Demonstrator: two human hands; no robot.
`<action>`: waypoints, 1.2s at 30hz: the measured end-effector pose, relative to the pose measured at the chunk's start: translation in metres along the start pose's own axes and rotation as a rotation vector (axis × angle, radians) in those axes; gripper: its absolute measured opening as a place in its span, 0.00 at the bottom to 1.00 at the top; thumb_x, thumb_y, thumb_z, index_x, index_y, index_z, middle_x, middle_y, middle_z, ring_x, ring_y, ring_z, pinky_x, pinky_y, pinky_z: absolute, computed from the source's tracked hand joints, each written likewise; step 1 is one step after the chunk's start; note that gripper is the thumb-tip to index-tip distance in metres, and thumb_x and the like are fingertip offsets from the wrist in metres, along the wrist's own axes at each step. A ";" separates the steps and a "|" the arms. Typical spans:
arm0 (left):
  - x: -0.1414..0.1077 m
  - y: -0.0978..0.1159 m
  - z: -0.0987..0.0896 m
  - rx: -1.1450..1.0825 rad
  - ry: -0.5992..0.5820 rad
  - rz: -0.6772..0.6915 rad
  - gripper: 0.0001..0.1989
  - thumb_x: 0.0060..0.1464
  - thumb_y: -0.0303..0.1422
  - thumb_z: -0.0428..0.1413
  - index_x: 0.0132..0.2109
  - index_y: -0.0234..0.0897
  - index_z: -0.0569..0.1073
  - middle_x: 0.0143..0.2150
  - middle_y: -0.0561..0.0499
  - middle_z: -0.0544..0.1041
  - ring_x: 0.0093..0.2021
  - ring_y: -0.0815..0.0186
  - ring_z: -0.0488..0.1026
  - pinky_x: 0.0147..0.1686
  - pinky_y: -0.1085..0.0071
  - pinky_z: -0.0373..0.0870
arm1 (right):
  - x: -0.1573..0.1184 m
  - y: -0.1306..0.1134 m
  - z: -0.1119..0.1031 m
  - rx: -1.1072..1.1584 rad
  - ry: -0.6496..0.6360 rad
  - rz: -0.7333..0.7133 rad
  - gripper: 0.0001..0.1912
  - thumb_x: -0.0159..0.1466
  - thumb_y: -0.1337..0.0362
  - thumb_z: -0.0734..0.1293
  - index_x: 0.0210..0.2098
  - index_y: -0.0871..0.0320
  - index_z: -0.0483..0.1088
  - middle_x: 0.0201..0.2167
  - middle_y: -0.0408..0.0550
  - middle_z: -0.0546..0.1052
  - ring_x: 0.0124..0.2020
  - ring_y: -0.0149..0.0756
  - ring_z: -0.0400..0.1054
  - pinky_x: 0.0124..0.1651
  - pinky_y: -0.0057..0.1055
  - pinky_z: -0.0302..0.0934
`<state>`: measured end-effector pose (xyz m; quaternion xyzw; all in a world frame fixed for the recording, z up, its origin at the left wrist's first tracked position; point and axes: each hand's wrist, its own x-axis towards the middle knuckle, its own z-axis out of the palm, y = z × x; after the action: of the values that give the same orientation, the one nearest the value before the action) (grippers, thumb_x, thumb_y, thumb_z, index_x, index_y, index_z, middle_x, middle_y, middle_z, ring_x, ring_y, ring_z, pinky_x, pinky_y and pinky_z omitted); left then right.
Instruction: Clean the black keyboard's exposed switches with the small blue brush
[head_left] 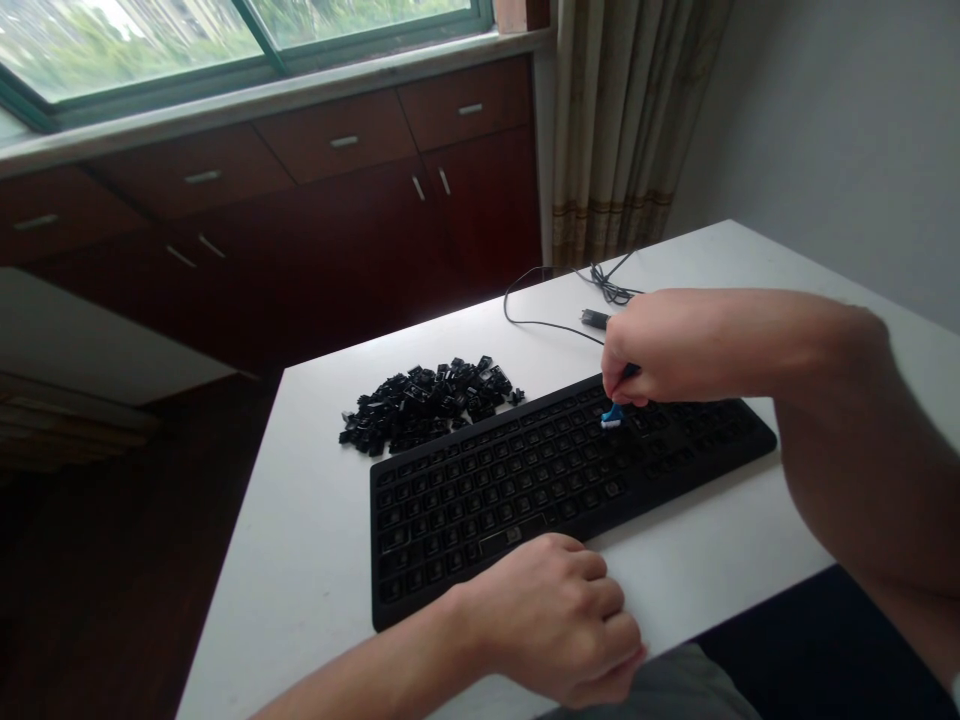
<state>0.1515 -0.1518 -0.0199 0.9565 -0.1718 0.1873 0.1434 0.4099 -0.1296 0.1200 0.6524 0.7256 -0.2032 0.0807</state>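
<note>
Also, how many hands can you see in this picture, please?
2: the left hand rests at the near edge of the black keyboard, and the right hand holds a small blue-headed brush over the keys.

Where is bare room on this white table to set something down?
Bare white tabletop lies left of the keyboard, below the keycap pile; another patch lies in front of its right end. It is crowded behind the keyboard: cable, right hand, blue brush.
</note>
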 end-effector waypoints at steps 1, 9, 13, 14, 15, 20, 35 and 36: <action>0.000 0.000 0.000 0.000 0.000 -0.001 0.17 0.60 0.36 0.57 0.25 0.39 0.64 0.21 0.57 0.65 0.20 0.68 0.60 0.21 0.66 0.53 | 0.000 0.001 0.000 -0.003 -0.014 0.010 0.09 0.56 0.65 0.68 0.31 0.50 0.83 0.24 0.42 0.79 0.24 0.34 0.69 0.28 0.33 0.55; -0.001 -0.001 0.001 0.000 -0.009 -0.007 0.16 0.61 0.37 0.56 0.26 0.39 0.64 0.21 0.57 0.65 0.20 0.68 0.60 0.22 0.66 0.53 | 0.003 -0.004 -0.002 -0.026 -0.035 0.070 0.09 0.57 0.63 0.69 0.31 0.50 0.83 0.25 0.43 0.81 0.26 0.36 0.71 0.30 0.33 0.55; -0.001 0.000 0.001 -0.002 -0.011 -0.008 0.16 0.61 0.37 0.57 0.26 0.39 0.64 0.21 0.57 0.65 0.20 0.68 0.60 0.22 0.66 0.53 | 0.002 -0.004 -0.003 -0.004 -0.053 0.050 0.09 0.57 0.64 0.69 0.31 0.48 0.83 0.26 0.41 0.81 0.26 0.36 0.71 0.30 0.33 0.55; -0.001 0.000 0.001 -0.002 -0.010 -0.008 0.16 0.61 0.36 0.57 0.26 0.39 0.64 0.21 0.57 0.65 0.20 0.68 0.60 0.22 0.66 0.53 | 0.002 -0.003 -0.003 -0.002 -0.052 0.047 0.09 0.57 0.64 0.69 0.31 0.48 0.83 0.26 0.41 0.81 0.26 0.36 0.71 0.30 0.33 0.55; -0.001 0.000 0.001 -0.002 -0.007 -0.009 0.16 0.61 0.37 0.57 0.26 0.39 0.64 0.21 0.57 0.65 0.21 0.68 0.60 0.22 0.66 0.53 | 0.002 -0.002 -0.003 -0.004 -0.048 0.045 0.09 0.57 0.64 0.69 0.31 0.48 0.83 0.26 0.41 0.81 0.26 0.36 0.71 0.30 0.33 0.56; -0.002 0.000 0.000 0.003 -0.010 -0.010 0.16 0.60 0.37 0.57 0.26 0.39 0.64 0.21 0.57 0.65 0.20 0.69 0.60 0.22 0.66 0.52 | -0.004 -0.007 -0.006 0.012 0.008 -0.064 0.10 0.58 0.64 0.69 0.34 0.46 0.84 0.27 0.39 0.82 0.27 0.36 0.73 0.30 0.31 0.56; -0.007 0.001 -0.001 0.022 -0.043 -0.003 0.16 0.63 0.37 0.53 0.27 0.40 0.64 0.21 0.56 0.66 0.21 0.67 0.63 0.19 0.66 0.49 | -0.013 -0.061 -0.009 0.194 -0.190 -0.593 0.12 0.64 0.69 0.67 0.37 0.54 0.84 0.29 0.43 0.84 0.27 0.29 0.71 0.30 0.29 0.54; -0.006 0.001 -0.002 0.022 -0.034 -0.002 0.16 0.63 0.36 0.53 0.27 0.40 0.64 0.21 0.56 0.66 0.21 0.67 0.63 0.19 0.66 0.48 | -0.012 -0.062 -0.009 0.183 -0.185 -0.591 0.12 0.64 0.70 0.67 0.36 0.54 0.84 0.29 0.43 0.83 0.27 0.28 0.70 0.29 0.29 0.53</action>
<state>0.1450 -0.1503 -0.0206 0.9612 -0.1712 0.1726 0.1300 0.3523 -0.1415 0.1441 0.3965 0.8520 -0.3409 0.0248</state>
